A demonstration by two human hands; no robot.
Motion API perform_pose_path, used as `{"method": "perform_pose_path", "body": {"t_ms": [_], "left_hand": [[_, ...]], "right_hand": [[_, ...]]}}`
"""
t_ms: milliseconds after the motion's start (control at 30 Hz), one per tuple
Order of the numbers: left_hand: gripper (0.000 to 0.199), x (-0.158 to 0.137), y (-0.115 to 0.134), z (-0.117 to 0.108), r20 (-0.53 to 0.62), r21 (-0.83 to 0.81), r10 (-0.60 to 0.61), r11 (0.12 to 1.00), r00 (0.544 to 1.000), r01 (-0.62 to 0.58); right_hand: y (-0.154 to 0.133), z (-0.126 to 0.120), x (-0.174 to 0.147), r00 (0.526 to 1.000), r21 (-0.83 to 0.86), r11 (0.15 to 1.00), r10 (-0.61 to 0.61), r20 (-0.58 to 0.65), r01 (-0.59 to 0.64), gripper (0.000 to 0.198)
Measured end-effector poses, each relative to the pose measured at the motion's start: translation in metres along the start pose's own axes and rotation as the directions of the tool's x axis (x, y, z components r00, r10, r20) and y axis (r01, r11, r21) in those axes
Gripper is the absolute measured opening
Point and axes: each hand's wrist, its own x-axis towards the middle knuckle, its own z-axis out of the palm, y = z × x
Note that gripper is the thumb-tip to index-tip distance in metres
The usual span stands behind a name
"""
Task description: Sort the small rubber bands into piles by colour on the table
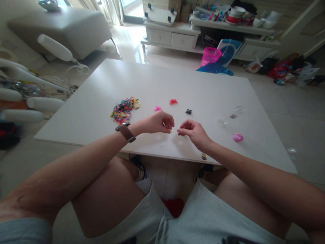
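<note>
Over the near edge of the white table (215,91), my two hands are close together, fingertips a short gap apart. My left hand (162,122), with a brown-strapped watch (125,132) on the wrist, pinches a small thin yellow piece (170,130). Thumb and forefinger of my right hand (194,133) are pinched together; a tiny reddish spot shows at their tips, too small to name. Left of them lies a heap of small multicoloured pieces (124,109). Beyond my hands are small piles of pink pieces (157,108), red pieces (173,101) and black pieces (188,111).
On the table's right side lie a clear bottle-like container (237,112) and a pink rounded object (238,137). A small yellow and blue figure (203,156) rests at the near edge. Behind the table stand a pink basket (211,56) and a white cabinet (170,35).
</note>
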Motion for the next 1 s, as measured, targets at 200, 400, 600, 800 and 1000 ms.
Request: {"method": "perform_pose_path", "body": {"t_ms": [200,400,600,800,1000], "left_hand": [[0.021,0.001,-0.031,-0.029,-0.138,0.115,-0.109,0.985,0.984,0.125],[0.024,-0.004,-0.061,-0.048,-0.151,0.218,-0.217,0.944,0.965,0.246],[0.027,-0.005,-0.065,-0.046,-0.115,0.272,-0.258,0.92,0.959,0.28],[0.031,-0.003,-0.063,-0.045,-0.076,0.249,-0.258,0.93,0.963,0.269],[0.029,-0.004,-0.052,-0.05,-0.165,0.187,-0.232,0.947,0.958,0.262]], "right_hand": [[-0.001,-0.002,0.0,1.0,0.031,0.999,-0.019,-0.005,0.019,0.034],[-0.001,-0.003,-0.001,1.0,0.025,0.999,-0.023,0.011,0.023,0.031],[-0.003,-0.002,-0.003,0.999,0.002,1.0,-0.024,0.035,0.024,0.032],[-0.005,0.0,-0.004,0.999,-0.003,1.0,-0.029,0.039,0.03,0.031],[-0.005,-0.001,-0.005,0.998,-0.009,0.999,-0.039,0.044,0.039,0.03]]}}
